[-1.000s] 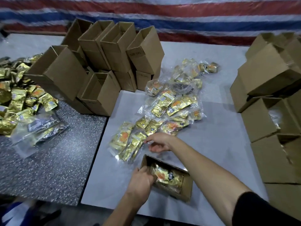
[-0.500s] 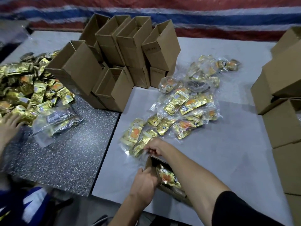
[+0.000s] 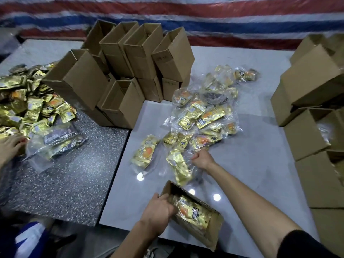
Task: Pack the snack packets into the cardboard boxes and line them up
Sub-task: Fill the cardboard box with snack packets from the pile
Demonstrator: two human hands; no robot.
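An open cardboard box [image 3: 214,233] lies on its side at the near edge of the white table, with gold snack packets [image 3: 193,213] inside. My left hand [image 3: 160,207] grips the box's left rim. My right hand [image 3: 202,159] is stretched out over the table and pinches the clear wrap of a gold packet bundle [image 3: 178,168], which hangs tilted toward the box. More wrapped gold bundles [image 3: 204,116] lie scattered across the middle of the table.
Several empty open boxes [image 3: 137,67] stand at the back centre. Stacked boxes [image 3: 316,112] line the right side. A heap of loose gold packets [image 3: 28,107] covers the speckled table [image 3: 61,183] at left, where another person's hand [image 3: 11,146] reaches in.
My right hand left the box mouth, moved out to the pile and lifted a packet bundle. My left hand stays on the box. The view shifted.
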